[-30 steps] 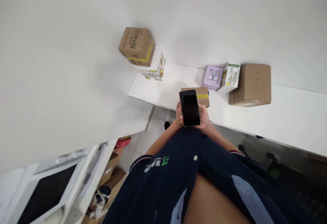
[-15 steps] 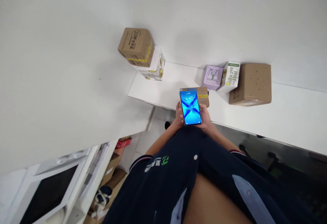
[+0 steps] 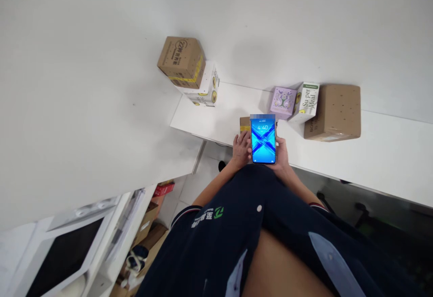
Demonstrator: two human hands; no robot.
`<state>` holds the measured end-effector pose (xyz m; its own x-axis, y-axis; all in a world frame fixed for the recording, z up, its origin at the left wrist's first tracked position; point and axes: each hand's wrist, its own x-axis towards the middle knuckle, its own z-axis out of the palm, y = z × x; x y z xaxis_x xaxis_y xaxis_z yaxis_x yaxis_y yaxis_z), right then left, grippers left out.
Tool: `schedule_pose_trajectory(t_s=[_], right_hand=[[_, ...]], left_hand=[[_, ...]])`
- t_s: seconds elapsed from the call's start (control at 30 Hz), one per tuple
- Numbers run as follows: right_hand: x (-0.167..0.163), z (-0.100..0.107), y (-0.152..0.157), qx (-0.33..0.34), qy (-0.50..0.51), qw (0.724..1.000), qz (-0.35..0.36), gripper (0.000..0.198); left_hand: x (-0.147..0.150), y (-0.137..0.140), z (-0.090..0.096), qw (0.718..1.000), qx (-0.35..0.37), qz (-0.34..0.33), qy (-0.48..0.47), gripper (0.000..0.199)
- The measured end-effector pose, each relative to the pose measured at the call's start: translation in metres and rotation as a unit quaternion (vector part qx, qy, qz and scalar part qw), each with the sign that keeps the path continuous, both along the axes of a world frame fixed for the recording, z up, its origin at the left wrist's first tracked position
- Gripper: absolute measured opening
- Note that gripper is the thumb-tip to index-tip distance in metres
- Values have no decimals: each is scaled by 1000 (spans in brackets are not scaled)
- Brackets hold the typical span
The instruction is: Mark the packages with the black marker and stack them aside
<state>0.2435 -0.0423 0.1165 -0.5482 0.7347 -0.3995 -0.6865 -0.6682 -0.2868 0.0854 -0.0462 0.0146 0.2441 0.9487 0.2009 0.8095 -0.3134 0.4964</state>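
Note:
A smartphone (image 3: 263, 146) with a lit blue screen reading 4:40 is held upright in front of my body. My right hand (image 3: 282, 153) is wrapped round it from the right side, and some of its fingertips show along the left edge. My left hand (image 3: 240, 150) is beside the phone at its left, open, with the fingers stretched toward a small cardboard box (image 3: 245, 124) at the table's front edge. The phone covers most of that box, which has yellow tape. I cannot tell whether my left fingers touch it.
On the white table (image 3: 226, 100), a large carton (image 3: 182, 60) sits on a white box (image 3: 211, 87) at the left. Right of centre stand a lilac box (image 3: 283, 102), a white "Super Meal" box (image 3: 307, 100) and a bigger carton (image 3: 340, 112). A white shelf unit (image 3: 117, 243) is at lower left.
The phone has moved right with my right hand. My left hand has come away from the phone, its fingers spreading out. The small box's left end now shows instead of its right.

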Motion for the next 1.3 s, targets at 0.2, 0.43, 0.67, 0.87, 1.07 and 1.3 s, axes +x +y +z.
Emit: schedule_pose_trajectory(t_s=[0.2, 0.43, 0.67, 0.87, 1.07, 1.3], right_hand=[[63, -3, 0, 17, -145, 972, -187, 51], [129, -65, 0, -60, -417, 867, -267, 49], [148, -132, -16, -102, -846, 524, -6, 60], [134, -152, -24, -20, -930, 359, 73, 72], [129, -153, -23, -2, -932, 350, 96, 66], [93, -137, 15, 112, -883, 425, 163, 55]], left_hand=[[6, -1, 21, 998, 31, 6, 46, 47], [5, -1, 22, 998, 30, 6, 53, 47], [4, -1, 31, 998, -6, 2, 56, 47], [-5, 3, 49, 996, -47, -33, 67, 52], [-20, 28, 74, 990, -71, -59, 104, 68], [-5, 68, 85, 974, -105, -146, 135, 104]])
